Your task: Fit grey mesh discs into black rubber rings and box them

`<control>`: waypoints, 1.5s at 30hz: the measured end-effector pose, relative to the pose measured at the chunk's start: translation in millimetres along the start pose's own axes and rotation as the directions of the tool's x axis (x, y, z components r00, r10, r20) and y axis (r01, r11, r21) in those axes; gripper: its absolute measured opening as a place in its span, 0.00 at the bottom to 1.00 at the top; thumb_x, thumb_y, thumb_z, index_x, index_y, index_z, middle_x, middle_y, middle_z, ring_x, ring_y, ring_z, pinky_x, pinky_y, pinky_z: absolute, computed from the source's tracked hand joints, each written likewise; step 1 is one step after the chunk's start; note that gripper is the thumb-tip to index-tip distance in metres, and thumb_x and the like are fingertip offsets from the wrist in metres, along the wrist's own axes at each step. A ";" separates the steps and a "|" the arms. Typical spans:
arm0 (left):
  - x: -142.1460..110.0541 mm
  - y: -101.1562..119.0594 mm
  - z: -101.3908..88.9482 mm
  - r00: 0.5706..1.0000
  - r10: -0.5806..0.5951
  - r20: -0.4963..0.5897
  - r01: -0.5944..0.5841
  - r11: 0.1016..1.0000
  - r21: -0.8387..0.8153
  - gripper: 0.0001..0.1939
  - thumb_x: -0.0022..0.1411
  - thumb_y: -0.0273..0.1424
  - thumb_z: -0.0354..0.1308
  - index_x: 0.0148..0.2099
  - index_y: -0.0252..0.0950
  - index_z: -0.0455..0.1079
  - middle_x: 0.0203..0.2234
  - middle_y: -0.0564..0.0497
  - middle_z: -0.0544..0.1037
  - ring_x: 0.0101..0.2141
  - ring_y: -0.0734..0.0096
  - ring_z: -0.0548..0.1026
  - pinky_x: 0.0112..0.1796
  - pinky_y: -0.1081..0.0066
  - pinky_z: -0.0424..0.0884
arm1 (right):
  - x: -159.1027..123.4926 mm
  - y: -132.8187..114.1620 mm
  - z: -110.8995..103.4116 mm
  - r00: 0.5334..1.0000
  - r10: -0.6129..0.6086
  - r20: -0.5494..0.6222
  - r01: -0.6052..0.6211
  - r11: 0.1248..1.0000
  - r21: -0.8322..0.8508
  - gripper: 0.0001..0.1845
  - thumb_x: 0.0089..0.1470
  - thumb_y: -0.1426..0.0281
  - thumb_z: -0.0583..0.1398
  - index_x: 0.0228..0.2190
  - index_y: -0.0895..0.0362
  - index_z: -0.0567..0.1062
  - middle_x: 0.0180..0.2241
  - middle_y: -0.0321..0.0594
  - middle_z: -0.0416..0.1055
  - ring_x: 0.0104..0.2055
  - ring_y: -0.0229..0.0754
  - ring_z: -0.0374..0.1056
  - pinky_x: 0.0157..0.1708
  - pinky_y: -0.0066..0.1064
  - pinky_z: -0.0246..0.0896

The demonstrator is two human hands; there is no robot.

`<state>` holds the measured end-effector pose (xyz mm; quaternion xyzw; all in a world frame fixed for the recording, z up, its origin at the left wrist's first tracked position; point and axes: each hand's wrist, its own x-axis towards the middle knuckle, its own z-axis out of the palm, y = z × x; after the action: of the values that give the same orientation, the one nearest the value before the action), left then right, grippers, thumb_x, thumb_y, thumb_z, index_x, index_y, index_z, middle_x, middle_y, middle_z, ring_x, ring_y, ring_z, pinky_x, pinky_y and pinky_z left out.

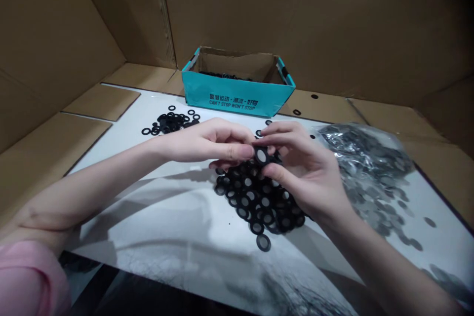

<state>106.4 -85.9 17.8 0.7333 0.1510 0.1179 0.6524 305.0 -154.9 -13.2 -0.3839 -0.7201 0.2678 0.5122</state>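
Note:
A black ring with a grey disc in its middle (261,156) is held up between my two hands above the pile. My left hand (222,144) is closed, its thumb and fingers pinching the ring's left edge. My right hand (311,165) grips the same ring from the right, with the thumb below and the fingers above. Beneath them lies a pile of black rings with grey discs (265,202), partly covered by both hands. One such ring (263,243) rests at the pile's near edge.
Plain black rings (172,121) lie heaped at the back left. A turquoise box (237,94) with black rings inside stands at the back. To the right, a clear plastic bag (366,150) lies by scattered grey discs (385,212). Cardboard walls (296,19) surround the white table (155,217).

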 end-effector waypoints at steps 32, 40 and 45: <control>-9.1 11.5 -5.6 0.952 0.115 -0.285 0.005 0.922 0.388 0.15 0.60 0.33 0.60 0.48 0.29 0.71 0.23 0.54 0.74 0.23 0.80 0.69 0.24 0.80 0.67 | 3.9 2.4 -27.6 0.989 -0.053 0.141 0.068 0.992 -0.103 0.16 0.52 0.72 0.64 0.42 0.43 0.77 0.38 0.37 0.74 0.42 0.45 0.68 0.44 0.42 0.64; -13.3 17.4 21.6 0.923 0.271 -0.273 -0.109 0.864 0.491 0.10 0.62 0.33 0.57 0.35 0.30 0.71 0.26 0.51 0.75 0.26 0.79 0.71 0.27 0.79 0.68 | -5.9 -12.8 -7.0 0.987 -0.153 -0.047 0.150 0.987 -0.064 0.24 0.44 0.77 0.68 0.43 0.46 0.73 0.38 0.35 0.72 0.39 0.42 0.69 0.42 0.39 0.64; -10.1 11.5 32.4 0.893 0.342 -0.293 -0.162 0.851 0.499 0.01 0.57 0.23 0.56 0.33 0.30 0.68 0.22 0.55 0.71 0.23 0.80 0.70 0.26 0.80 0.66 | -7.8 -22.5 -10.2 0.982 -0.186 -0.027 0.171 0.946 -0.276 0.19 0.46 0.76 0.66 0.40 0.49 0.71 0.35 0.39 0.71 0.38 0.46 0.67 0.37 0.42 0.62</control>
<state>109.8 -120.8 25.6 0.8448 0.1959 0.3011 0.3967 309.8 -174.1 3.5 -0.3909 -0.7682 0.1084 0.4953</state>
